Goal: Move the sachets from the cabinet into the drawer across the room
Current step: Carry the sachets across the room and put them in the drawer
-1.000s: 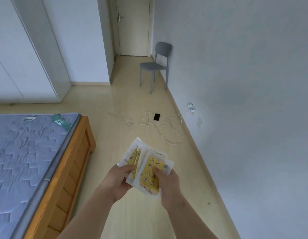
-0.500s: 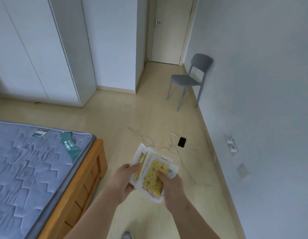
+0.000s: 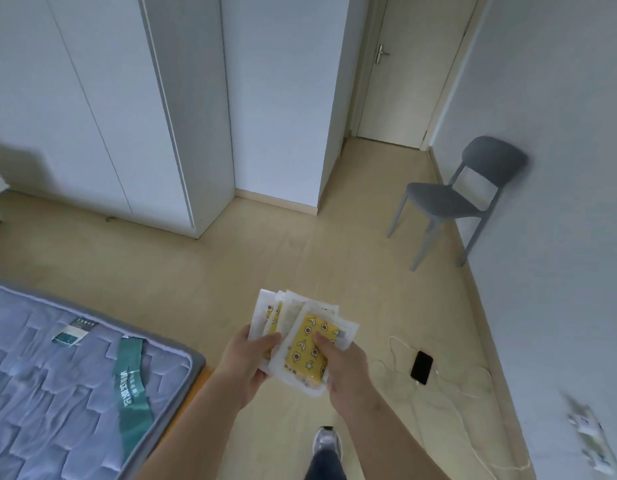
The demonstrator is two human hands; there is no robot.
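Right now a fanned stack of white-edged plastic sachets with yellow printed fronts (image 3: 302, 337) is being held in mid-air above the pale wooden floor (image 3: 231, 271). The left hand (image 3: 246, 367) is gripping the stack's left side, its thumb lying on top and its other fingers curling underneath. The right hand (image 3: 345, 370) is pinching the front sachet, thumb pressing on the yellow panel, the other fingers hidden beneath. To the right, a black phone (image 3: 421, 367) is lying among thin white cables (image 3: 449, 393). A grey plastic chair (image 3: 449, 202) is standing by the wall beyond, and a blue quilted mattress (image 3: 58, 393) is lying at the left.
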